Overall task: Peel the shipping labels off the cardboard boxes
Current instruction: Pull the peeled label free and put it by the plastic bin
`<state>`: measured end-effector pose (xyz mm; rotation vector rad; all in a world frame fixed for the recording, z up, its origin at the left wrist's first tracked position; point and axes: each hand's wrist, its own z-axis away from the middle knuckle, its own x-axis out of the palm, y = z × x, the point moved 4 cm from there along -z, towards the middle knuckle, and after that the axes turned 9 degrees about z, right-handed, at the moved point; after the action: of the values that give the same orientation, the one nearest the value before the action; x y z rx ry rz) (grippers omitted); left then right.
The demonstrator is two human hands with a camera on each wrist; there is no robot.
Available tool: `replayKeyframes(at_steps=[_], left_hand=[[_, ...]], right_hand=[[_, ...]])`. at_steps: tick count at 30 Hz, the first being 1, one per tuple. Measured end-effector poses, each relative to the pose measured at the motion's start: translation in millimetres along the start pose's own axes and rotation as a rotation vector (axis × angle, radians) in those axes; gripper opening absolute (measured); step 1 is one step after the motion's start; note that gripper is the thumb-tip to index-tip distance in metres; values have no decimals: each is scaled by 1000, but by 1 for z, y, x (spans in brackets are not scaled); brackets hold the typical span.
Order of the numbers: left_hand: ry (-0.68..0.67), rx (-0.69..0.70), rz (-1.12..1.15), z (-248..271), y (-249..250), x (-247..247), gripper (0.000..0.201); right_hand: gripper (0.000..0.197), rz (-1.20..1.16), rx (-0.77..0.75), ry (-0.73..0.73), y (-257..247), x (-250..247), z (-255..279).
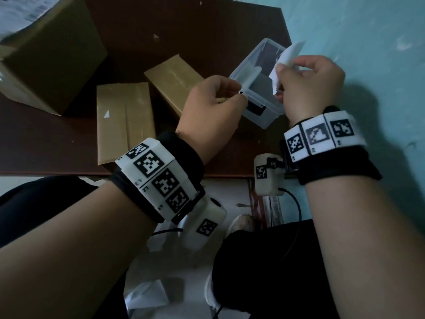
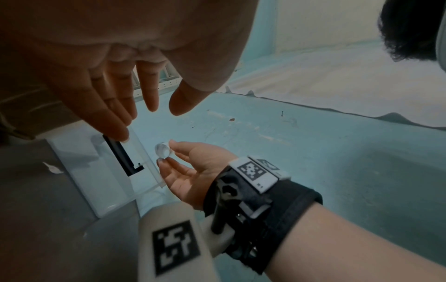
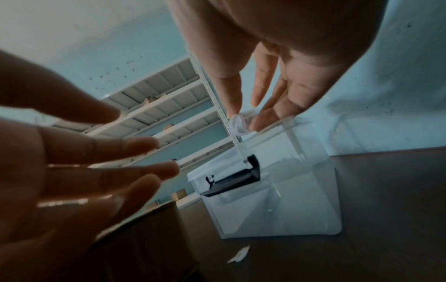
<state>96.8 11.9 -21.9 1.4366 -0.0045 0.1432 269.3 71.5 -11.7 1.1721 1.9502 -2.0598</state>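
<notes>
My right hand (image 1: 279,74) pinches a crumpled white label (image 1: 292,51) just above the right rim of a clear plastic container (image 1: 257,120). The right wrist view shows that label (image 3: 239,124) squeezed between thumb and fingers of the right hand (image 3: 241,120), over the container (image 3: 277,200). My left hand (image 1: 232,93) hovers at the container's left rim with straight, relaxed fingers (image 2: 115,129) and holds nothing. Two small cardboard boxes (image 1: 125,120) (image 1: 174,81) lie bare on the dark table, left of the container.
A large cardboard box (image 1: 50,54) stands at the back left, with white printed paper (image 1: 23,10) on it. A small label scrap (image 1: 107,114) sticks to a box. The teal wall (image 1: 368,54) borders the table on the right. Torn paper (image 1: 147,293) lies on the floor.
</notes>
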Motion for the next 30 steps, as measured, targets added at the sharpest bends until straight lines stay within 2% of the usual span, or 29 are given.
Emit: replayKeyframes(at_steps=[4,8,13,19,22,23,25,28,30], left_hand=[[-18,-27,33,-5,-2,12,17],[-23,-19,1,-7,-8,23,14],[-1,26,-30,-5,-8,25,14],[10,35,-53,-5,-10,22,13],[-2,41,-63,-4,-10,21,13],[-4,43,-68,-3,-10,21,13],[-4,45,-70,-3,-9,19,12],[12,62,-75,-4,-7,14,12],[22,64,-72,-5,-6,11,13]], right_hand=[[17,111,-38,-7,0,-4,0],[26,331,-75,-25,2,-11,-2],[32,484,-111,-42,-1,-9,-2],[12,546,-111,-143,7,-3,-6],[40,539,-74,-138,7,2,-3],[44,538,-68,-130,7,2,-2],[40,524,-74,-139,7,2,-3],[19,505,-99,-152,8,0,-4],[14,491,-93,-156,8,-1,-3]])
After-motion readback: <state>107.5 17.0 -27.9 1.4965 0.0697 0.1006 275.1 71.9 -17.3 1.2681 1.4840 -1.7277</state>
